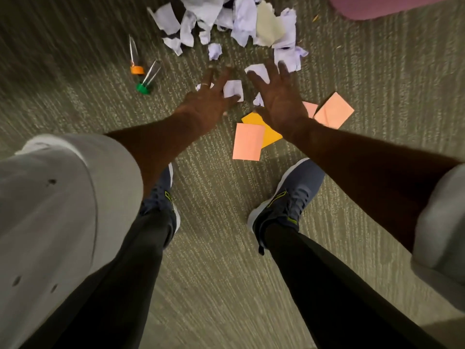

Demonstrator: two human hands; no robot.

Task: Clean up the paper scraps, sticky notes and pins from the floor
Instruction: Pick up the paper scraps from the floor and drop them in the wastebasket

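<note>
Head: pins (pixel 141 76) left of scraps (pixel 226 21); sticky notes (pixel 247 141) nr shoe (pixel 286 197).

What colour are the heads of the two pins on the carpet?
One orange pin head, one green pin head; head view.

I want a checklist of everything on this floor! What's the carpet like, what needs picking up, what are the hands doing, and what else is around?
Surface: olive ribbed carpet, scattered with litter.
Job's things: heap of torn white paper scraps at the top; small crumpled white scrap between the hands; pink square sticky notes, one overlapping an orange sticky note; orange-headed push pin and green-headed push pin to the left.
Clutter: nothing seen beyond the litter.
Hands: left hand and right hand spread open above the scraps, holding nothing.
Cables: nothing seen.
Surroundings: grey sneakers; pink object at top right, cut off by the frame.
</note>
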